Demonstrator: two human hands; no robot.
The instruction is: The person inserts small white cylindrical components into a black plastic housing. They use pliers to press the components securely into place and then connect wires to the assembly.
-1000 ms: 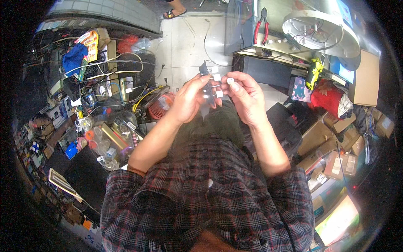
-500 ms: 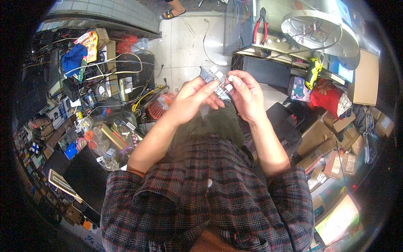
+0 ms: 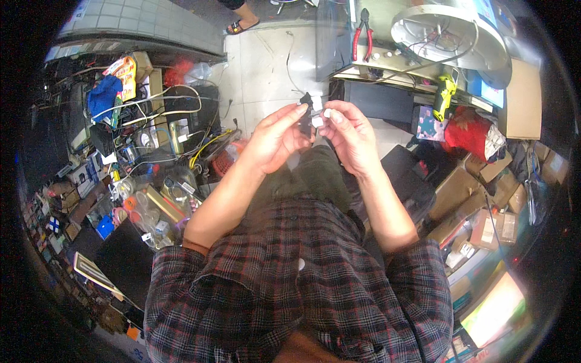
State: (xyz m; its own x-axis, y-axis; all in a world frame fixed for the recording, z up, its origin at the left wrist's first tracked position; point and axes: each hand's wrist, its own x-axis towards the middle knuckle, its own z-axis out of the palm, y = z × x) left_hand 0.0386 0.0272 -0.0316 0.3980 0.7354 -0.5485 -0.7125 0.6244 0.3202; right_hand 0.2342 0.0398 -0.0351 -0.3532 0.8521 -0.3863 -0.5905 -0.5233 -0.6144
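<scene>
Dark plate-like fitting [image 3: 307, 123] with white blocks [image 3: 318, 121]: located between the two hands, held up in front of the person, near the knees of the dark trousers [image 3: 296, 178] and seen against the tiled floor [image 3: 257, 78].

Left hand [image 3: 277, 138]: grip closed about the fitting, thumb on the near face and fingers behind, so the white blocks project toward the right. Right hand [image 3: 352, 134]: thumb and forefinger pinched together on a small white cap [image 3: 327, 113] (its exact form is too small to tell), just beside the blocks; whether cap and block touch cannot be told.

Handling: the fitting appears light and stiff, probably thin plastic or sheet metal. Take hold of the plate by its edges and keep fingertips off the projecting blocks, which may be brittle at their roots. The cap is likely light, hard and smooth; its small size makes it easy to drop, so pinch it by its sides, using moderate pressure.

Surroundings: red-handled pliers [image 3: 368, 48] lie on the surface [image 3: 382, 31] ahead to the right, near a round white housing [image 3: 493, 51] containing wires.
</scene>
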